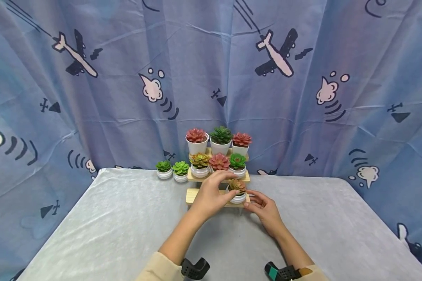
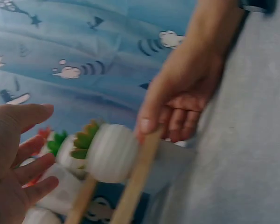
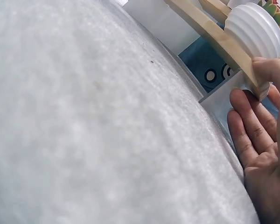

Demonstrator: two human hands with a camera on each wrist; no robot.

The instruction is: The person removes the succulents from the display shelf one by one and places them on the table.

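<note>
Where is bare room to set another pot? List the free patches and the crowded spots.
Free: the bottom shelf left of the left hand, and the grey cloth on both sides of the stand. Crowded: the middle shelf and top shelf, three pots each; the brown succulent pot sits between both hands.

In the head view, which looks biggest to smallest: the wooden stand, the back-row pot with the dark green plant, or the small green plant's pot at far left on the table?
1. Wooden stand, widest by far.
2. Dark green plant's pot on the top step.
3. Far-left pot, smallest, though it stands nearer the camera than the top-step pot.
</note>
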